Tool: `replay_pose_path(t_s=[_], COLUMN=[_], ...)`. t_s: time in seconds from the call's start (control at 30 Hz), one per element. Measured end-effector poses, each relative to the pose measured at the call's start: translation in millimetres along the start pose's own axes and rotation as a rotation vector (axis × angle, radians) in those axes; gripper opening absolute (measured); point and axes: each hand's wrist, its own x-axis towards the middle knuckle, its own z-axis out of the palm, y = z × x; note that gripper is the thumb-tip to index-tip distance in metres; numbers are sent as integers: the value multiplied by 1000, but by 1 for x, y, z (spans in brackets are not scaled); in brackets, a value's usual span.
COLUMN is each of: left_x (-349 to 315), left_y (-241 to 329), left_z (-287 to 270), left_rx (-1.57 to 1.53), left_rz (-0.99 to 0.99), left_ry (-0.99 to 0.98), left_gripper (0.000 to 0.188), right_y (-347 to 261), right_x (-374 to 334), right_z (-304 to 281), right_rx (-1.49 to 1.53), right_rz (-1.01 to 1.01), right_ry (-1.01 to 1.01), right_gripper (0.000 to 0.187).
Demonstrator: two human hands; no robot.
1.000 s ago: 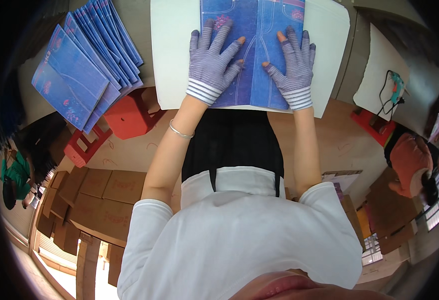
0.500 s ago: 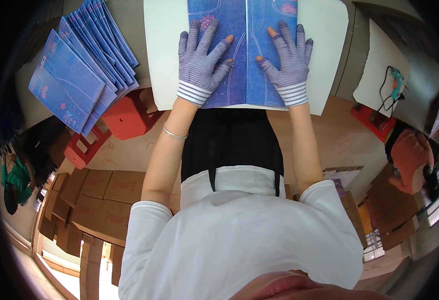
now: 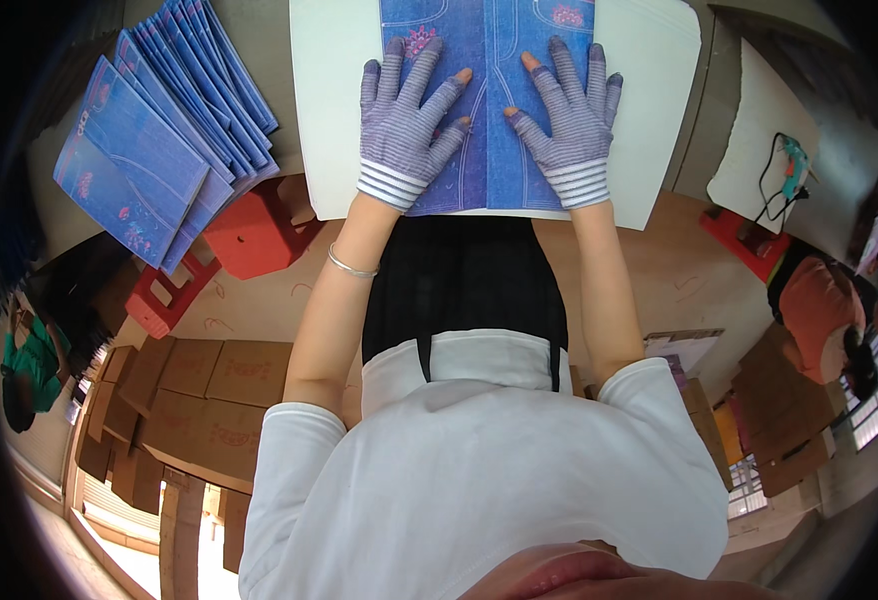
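In front of me a blue denim-print folded cover lies opened flat, with a fold line down its middle and pink flower prints near its top. A white board lies under it. Both my hands wear grey-purple striped gloves with bare thumb and index tips. My left hand presses flat on the left half, fingers spread. On the right half my right hand lies flat too, its thumb close to the fold. The cover's top edge runs out of the picture.
A fanned pile of similar blue covers lies on the table at the left. Red plastic stools stand below it. At the right, a teal glue gun with a black cord rests on a pale board. Cardboard boxes and two other people are behind.
Both hands stay flat on the cover. My right hand has slid slightly left and up, its thumb nearer the fold; the left hand has barely shifted.
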Motion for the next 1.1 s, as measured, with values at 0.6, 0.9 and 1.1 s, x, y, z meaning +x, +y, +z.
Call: replay_pose_path(t_s=[0.6, 0.9, 1.1], left_x=[4, 131, -16], left_y=[8, -41, 10], left_z=[0, -10, -8], left_rx=[199, 343, 93], left_rz=[-19, 257, 224], left_ry=[-105, 40, -307], left_gripper=[68, 62, 82], right_y=[2, 58, 7], right_x=[2, 159, -4], right_z=[8, -16, -5], right_rx=[-139, -171, -59], right_rz=[-81, -406, -447], right_ry=[-40, 118, -93], right_gripper=[73, 68, 66])
